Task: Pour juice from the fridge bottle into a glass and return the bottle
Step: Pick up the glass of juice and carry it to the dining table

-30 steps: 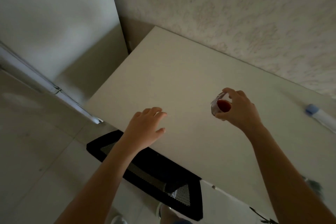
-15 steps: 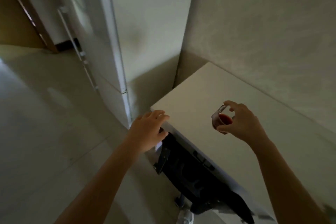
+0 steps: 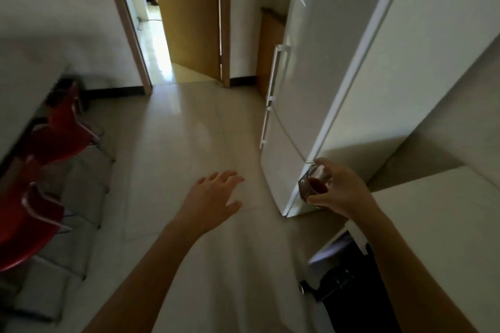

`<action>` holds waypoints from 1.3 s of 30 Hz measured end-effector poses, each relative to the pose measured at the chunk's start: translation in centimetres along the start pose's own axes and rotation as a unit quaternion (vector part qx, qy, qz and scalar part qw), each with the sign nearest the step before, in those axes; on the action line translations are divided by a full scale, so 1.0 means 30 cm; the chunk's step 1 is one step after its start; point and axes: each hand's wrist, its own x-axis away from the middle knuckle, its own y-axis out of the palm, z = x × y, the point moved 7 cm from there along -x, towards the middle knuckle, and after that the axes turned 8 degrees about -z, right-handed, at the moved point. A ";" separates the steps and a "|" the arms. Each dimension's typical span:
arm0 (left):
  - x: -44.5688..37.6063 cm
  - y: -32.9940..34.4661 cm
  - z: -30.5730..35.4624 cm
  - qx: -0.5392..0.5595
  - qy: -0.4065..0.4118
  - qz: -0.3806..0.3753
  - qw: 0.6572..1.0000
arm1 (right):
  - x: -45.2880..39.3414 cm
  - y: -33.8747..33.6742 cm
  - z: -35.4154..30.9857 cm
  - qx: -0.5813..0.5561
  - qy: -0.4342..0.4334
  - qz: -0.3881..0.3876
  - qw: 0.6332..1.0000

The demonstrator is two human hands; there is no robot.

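Observation:
My right hand (image 3: 342,193) grips a small clear glass (image 3: 315,182) holding dark red juice, carried in the air in front of the lower corner of the white fridge (image 3: 311,89). The fridge stands at the right with both doors closed and its handles facing left. My left hand (image 3: 211,201) hovers over the floor with fingers spread and nothing in it. No bottle is in view.
A white table (image 3: 446,224) fills the lower right with a black chair (image 3: 349,292) tucked under it. Red chairs (image 3: 54,132) stand along the left. A wooden door (image 3: 192,21) is open at the back onto a lit hallway. Pale floor tiles lie ahead.
The view has swung left from the table top to the fridge and doorway. My right hand keeps hold of the glass; my left hand has left the table edge and now hangs over the floor.

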 end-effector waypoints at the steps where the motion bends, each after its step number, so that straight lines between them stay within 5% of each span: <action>1: 0.018 -0.006 -0.049 0.001 -0.020 0.002 1.000 | -0.040 0.026 -0.056 0.003 -0.018 -0.015 1.000; 12: 0.097 -0.092 -0.584 0.025 -0.225 0.036 0.973 | -0.527 0.291 -0.597 0.038 -0.192 -0.136 0.971; 27: 0.302 -0.256 -1.208 0.078 -0.481 0.089 0.869 | -0.978 0.617 -1.359 0.103 -0.401 -0.253 0.874; 39: 0.486 -0.299 -1.892 0.131 -0.564 0.111 0.808 | -1.195 1.025 -2.084 0.116 -0.485 -0.302 0.812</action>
